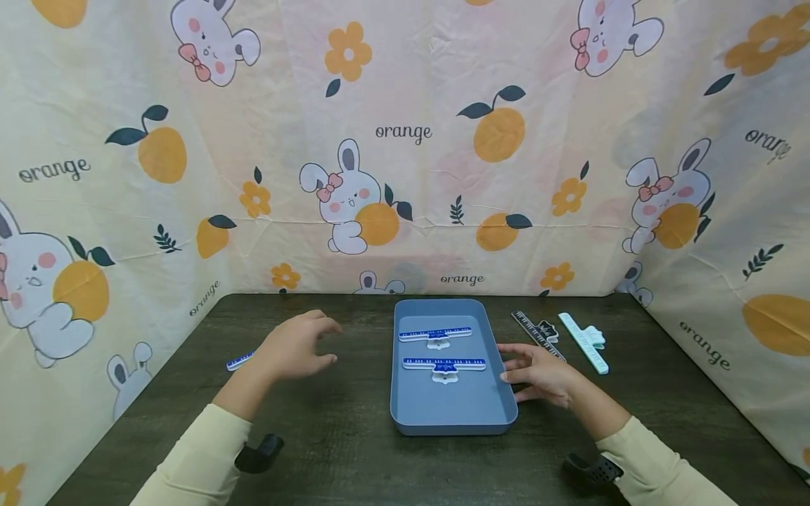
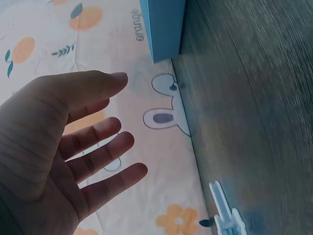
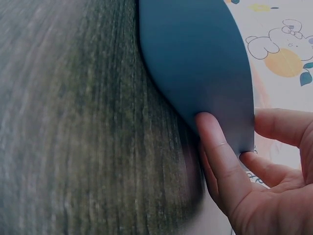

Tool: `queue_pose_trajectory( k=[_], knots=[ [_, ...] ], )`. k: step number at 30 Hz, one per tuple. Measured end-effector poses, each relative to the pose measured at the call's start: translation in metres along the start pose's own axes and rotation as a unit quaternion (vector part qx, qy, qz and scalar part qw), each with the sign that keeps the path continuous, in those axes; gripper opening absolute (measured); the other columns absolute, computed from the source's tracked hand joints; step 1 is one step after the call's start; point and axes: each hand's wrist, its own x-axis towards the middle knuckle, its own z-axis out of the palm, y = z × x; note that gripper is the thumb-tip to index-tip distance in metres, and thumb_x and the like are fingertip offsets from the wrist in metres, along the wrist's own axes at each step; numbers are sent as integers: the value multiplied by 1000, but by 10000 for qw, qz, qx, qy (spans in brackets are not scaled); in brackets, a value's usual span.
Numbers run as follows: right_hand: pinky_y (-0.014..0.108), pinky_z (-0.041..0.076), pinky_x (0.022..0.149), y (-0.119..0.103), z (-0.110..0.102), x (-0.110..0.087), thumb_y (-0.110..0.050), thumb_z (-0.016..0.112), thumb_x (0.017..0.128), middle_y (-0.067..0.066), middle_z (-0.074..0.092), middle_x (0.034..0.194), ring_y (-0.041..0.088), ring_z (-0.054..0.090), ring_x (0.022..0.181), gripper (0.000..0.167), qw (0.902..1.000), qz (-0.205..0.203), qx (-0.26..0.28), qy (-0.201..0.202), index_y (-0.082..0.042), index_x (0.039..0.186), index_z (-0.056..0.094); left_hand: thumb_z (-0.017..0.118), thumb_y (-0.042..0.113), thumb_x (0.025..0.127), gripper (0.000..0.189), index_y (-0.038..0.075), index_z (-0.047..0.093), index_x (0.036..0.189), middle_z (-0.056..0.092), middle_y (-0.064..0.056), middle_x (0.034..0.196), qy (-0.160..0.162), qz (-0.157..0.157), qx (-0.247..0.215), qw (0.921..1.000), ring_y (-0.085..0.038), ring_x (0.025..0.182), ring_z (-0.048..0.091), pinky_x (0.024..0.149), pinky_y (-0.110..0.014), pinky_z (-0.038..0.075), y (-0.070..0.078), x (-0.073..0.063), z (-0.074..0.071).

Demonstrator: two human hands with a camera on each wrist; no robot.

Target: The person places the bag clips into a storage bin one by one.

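Observation:
My left hand (image 1: pixel 296 346) hovers over the table left of the tray, fingers loosely curved and holding nothing. Its thumb and spread fingers (image 2: pixel 93 137) show in the left wrist view. My right hand (image 1: pixel 538 374) grips the right wall of a blue-grey rectangular tray (image 1: pixel 455 414). In the right wrist view, one finger (image 3: pixel 212 134) lies along the tray's outer wall while others reach the rim. Inside the tray, two blue-and-white ruler-patterned clips lie crosswise, a rear clip (image 1: pixel 435 335) and a front clip (image 1: pixel 444 365). Another blue clip (image 1: pixel 239 361) is partly hidden behind my left wrist.
Right of the tray, a black ruler-patterned clip (image 1: pixel 534 334) and a mint-green clip (image 1: pixel 583 343) lie on the dark wooden table (image 1: pixel 342 450). A printed cloth (image 1: pixel 430 176) hangs along the back and sides of the table.

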Motion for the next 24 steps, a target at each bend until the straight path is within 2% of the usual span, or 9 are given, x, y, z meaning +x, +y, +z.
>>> queue_pose_trajectory(
  k=[6,10,24],
  knots=[
    [51,56,77,1,-1,0,4,64,89,28,56,126,30,65,97,74,10000,-19,39,-19,4,150,23,82,20,77,34,11,69,108,62,-2,99,5,-190,39,9998,-23,88,62,72,-43,53,-11,-2,3],
    [51,56,77,1,0,0,4,64,89,28,56,126,31,65,97,74,10000,-18,42,-21,4,150,23,82,19,78,34,11,70,108,63,-2,99,-55,-427,24,9991,-22,88,62,72,-43,53,-20,-3,6],
    [51,56,77,0,1,0,5,64,88,28,56,125,31,65,97,74,10000,-12,4,12,5,150,24,80,12,77,34,3,69,107,63,-10,99,-35,-685,159,9975,-24,84,59,73,-44,52,-58,-8,18]
  ],
)
